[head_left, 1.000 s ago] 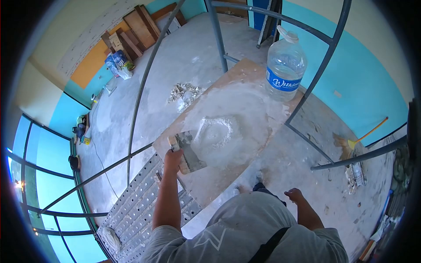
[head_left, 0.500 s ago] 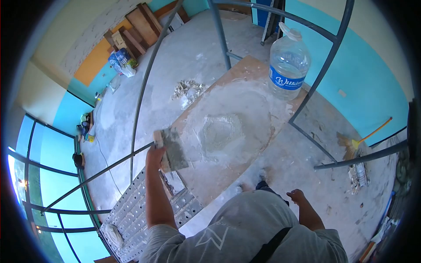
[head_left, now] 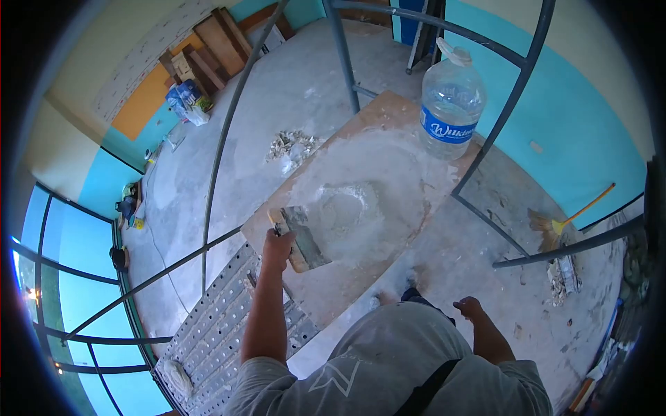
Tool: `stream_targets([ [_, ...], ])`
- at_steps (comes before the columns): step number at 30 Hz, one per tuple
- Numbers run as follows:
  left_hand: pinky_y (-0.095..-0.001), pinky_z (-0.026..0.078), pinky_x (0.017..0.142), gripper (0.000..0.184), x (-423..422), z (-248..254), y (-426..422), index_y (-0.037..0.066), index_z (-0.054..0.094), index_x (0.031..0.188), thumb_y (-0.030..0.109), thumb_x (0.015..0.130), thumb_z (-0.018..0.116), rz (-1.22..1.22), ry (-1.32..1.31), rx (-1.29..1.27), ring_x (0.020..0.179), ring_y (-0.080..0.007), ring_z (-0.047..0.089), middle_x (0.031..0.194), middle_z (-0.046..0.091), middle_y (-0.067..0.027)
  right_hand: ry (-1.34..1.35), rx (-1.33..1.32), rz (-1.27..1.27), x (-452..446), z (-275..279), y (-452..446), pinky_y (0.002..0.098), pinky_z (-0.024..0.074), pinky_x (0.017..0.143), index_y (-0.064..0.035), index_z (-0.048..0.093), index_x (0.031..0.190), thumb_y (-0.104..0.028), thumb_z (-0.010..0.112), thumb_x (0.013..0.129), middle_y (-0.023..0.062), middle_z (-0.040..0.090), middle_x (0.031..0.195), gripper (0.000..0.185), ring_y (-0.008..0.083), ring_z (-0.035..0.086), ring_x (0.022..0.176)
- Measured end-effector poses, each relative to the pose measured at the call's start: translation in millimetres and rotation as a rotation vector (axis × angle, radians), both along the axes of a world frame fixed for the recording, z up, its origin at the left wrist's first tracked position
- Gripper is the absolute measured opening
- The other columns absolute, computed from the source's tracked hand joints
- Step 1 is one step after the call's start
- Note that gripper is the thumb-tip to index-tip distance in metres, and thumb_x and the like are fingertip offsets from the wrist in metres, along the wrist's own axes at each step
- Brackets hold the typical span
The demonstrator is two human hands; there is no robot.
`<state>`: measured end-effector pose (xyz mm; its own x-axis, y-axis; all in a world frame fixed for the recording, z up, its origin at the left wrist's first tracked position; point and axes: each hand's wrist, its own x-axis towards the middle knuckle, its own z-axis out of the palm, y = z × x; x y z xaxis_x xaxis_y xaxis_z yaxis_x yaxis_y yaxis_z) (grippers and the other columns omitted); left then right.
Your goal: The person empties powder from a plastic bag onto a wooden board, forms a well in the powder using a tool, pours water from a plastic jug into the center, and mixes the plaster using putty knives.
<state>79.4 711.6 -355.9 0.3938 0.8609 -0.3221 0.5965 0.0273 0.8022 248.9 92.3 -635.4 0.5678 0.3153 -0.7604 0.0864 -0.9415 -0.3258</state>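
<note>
My left hand (head_left: 279, 248) is closed round the wooden back of a wide putty scraper (head_left: 310, 240), whose metal blade is smeared with grey paste. The blade lies against the left edge of a wet grey-white paste patch (head_left: 350, 208) on a wooden board (head_left: 395, 111). Some powdery white material shows along the patch's upper rim. My right hand (head_left: 468, 308) hangs by my right side with its fingers curled in, and I see nothing in it. At the board's far right corner stands a large clear water jug (head_left: 452, 104) with a blue label, partly filled.
Grey scaffold bars (head_left: 510, 118) frame the board. A perforated metal plank (head_left: 222, 315) sits at lower left, with a whitish bundle (head_left: 179, 378) on it. On the floor are a debris pile (head_left: 291, 147), a broom (head_left: 562, 225) and, by the wall, wood panels (head_left: 218, 41).
My left hand has moved right with the scraper, bringing the blade from left of the paste patch up to its edge. The patch looks more spread out. My right hand has stayed put.
</note>
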Motion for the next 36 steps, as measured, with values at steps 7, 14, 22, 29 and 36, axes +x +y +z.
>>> stream_targets([
  [7,-0.0386,0.056,0.068,0.041,-20,4,18,-0.005,0.054,0.114,0.012,0.080,0.067,0.053,-0.169,-0.044,0.083,-0.0253,0.066,0.097,0.065,-0.0153,-0.046,0.092,-0.295,-14,-5,0,0.0417,0.0486,0.093,0.0009,0.068,0.108,-0.059,0.067,0.077,0.0202,0.068,0.108,0.068,0.0349,0.063,0.105],
  [14,-0.0390,0.054,0.072,0.041,-18,-34,25,-0.003,0.054,0.115,0.014,0.080,0.068,0.033,-0.299,-0.163,0.084,-0.0272,0.065,0.096,0.065,-0.0164,0.047,-0.118,0.034,-35,-1,-30,0.0456,0.0503,0.079,-0.0044,0.071,0.085,-0.054,0.058,0.086,0.0175,0.069,0.085,0.052,0.0341,0.065,0.083],
  [22,-0.0511,0.049,0.083,0.044,43,70,-5,-0.002,0.047,0.122,0.016,0.084,0.059,-0.380,0.237,0.581,0.099,-0.0463,0.062,0.102,0.064,-0.0312,-0.027,-0.022,-0.008,-33,5,-37,0.0445,0.0502,0.075,-0.0021,0.066,0.068,-0.057,0.059,0.084,0.0191,0.066,0.074,0.057,0.0337,0.065,0.076],
  [29,-0.0498,0.053,0.080,0.033,99,54,-12,0.003,0.050,0.116,0.008,0.084,0.054,-0.670,0.545,0.782,0.090,-0.0409,0.066,0.094,0.067,-0.0257,-0.031,0.054,-0.295,-29,-4,-12,0.0425,0.0510,0.088,0.0021,0.068,0.103,-0.055,0.072,0.075,0.0217,0.068,0.104,0.064,0.0357,0.064,0.101],
  [36,-0.0505,0.052,0.080,0.034,116,54,-11,0.006,0.051,0.119,0.010,0.086,0.056,-0.681,0.487,0.793,0.091,-0.0405,0.066,0.094,0.067,-0.0242,-0.009,0.023,-0.056,-28,16,-28,0.0439,0.0512,0.082,-0.0005,0.070,0.094,-0.053,0.068,0.080,0.0216,0.069,0.099,0.054,0.0330,0.066,0.094],
])
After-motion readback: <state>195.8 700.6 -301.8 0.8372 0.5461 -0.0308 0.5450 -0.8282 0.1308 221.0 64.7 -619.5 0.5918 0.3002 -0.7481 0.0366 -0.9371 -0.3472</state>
